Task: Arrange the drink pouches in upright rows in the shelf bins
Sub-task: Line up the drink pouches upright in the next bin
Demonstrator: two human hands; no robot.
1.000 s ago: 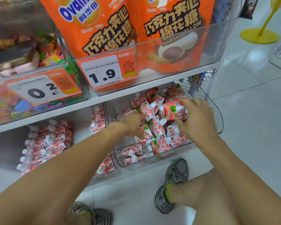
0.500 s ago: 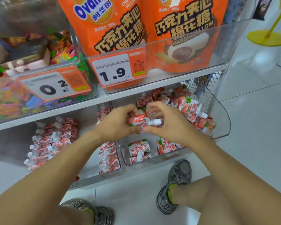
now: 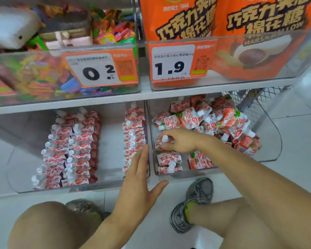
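Pinching pouch (image 3: 166,141), right hand (image 3: 182,141) nears bin wall (image 3: 150,133).

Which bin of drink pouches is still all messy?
The right bin, where the right hand grips a pouch. Most of its pouches lie heaped every which way; the left bin holds neat rows.

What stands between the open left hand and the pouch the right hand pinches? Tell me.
In the head view, the clear dividing wall of the two bins stands between left hand and pinched pouch.

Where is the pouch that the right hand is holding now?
The pouch is in the right bin, at its front-left, gripped by the right hand behind two standing pouches.
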